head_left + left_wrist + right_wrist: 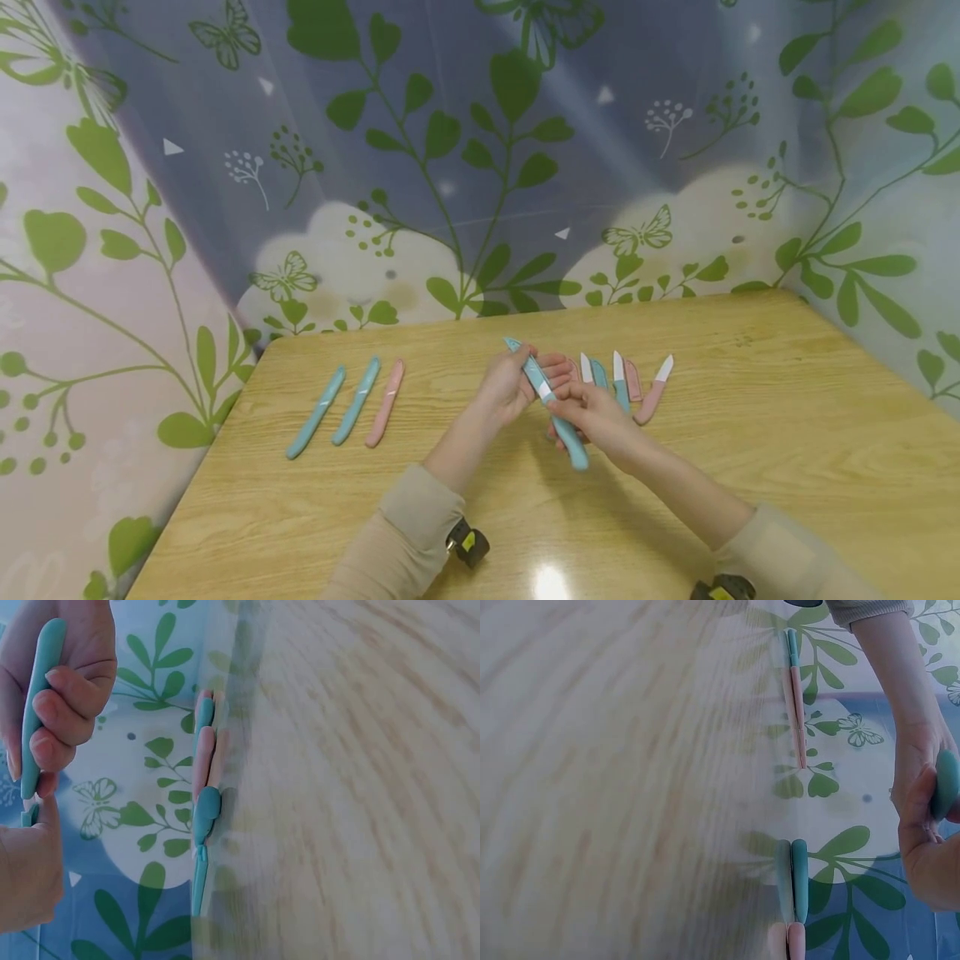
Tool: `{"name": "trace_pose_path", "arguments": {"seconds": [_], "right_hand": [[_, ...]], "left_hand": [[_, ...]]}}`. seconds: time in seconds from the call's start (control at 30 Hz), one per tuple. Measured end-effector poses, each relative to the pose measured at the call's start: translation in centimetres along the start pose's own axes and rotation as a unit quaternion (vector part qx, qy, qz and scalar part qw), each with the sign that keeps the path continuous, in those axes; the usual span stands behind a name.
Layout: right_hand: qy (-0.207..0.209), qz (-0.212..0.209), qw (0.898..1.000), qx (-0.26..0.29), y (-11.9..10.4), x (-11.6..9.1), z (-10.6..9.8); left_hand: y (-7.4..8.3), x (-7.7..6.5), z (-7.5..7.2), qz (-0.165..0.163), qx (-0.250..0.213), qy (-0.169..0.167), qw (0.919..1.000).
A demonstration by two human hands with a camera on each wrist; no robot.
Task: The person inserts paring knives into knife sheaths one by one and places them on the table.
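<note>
A blue paring knife [568, 435] is held above the table, its blade partly inside a blue sheath [535, 374]. A short stretch of white blade shows between handle and sheath. My left hand [504, 388] pinches the sheath, thumb on top and the other fingers behind it. The knife's handle is gripped by my right hand [606, 421], close to the blade; its curled fingers show in the left wrist view around the blue handle [39, 705]. In the right wrist view the hands partly hide the knife.
To the left lie two blue sheathed knives [317, 412] [357, 402] and a pink sheathed knife [386, 404]. On the right are a pink knife [654, 392] and a blue knife [621, 385] with bare white blades, a pink sheath [633, 381] and a blue sheath [598, 372].
</note>
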State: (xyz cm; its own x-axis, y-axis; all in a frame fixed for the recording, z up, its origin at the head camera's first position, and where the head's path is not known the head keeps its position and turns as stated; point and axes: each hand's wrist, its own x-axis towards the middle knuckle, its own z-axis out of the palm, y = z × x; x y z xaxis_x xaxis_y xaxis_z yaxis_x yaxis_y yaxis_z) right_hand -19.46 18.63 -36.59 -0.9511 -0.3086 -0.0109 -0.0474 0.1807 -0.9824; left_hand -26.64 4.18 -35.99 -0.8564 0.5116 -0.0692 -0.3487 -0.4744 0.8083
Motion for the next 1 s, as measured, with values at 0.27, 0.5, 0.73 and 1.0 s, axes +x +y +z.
{"name": "trace_pose_path", "arguments": {"seconds": [0.27, 0.5, 0.73, 1.0], "right_hand": [[0.013, 0.011, 1.000, -0.001, -0.10, 0.03, 0.18], [0.016, 0.013, 1.000, 0.008, -0.02, 0.11, 0.29], [0.018, 0.007, 1.000, 0.015, 0.00, 0.10, 0.23], [0.020, 0.012, 1.000, 0.016, 0.22, 0.43, 0.40]], "left_hand": [[-0.43, 0.46, 0.08, -0.014, 0.001, 0.030, 0.9994], [-0.58, 0.26, 0.20, -0.009, -0.003, 0.021, 0.9997], [-0.70, 0.31, 0.12, -0.006, -0.005, 0.009, 0.9999], [-0.32, 0.06, 0.08, -0.004, 0.010, -0.009, 0.9999]]}}
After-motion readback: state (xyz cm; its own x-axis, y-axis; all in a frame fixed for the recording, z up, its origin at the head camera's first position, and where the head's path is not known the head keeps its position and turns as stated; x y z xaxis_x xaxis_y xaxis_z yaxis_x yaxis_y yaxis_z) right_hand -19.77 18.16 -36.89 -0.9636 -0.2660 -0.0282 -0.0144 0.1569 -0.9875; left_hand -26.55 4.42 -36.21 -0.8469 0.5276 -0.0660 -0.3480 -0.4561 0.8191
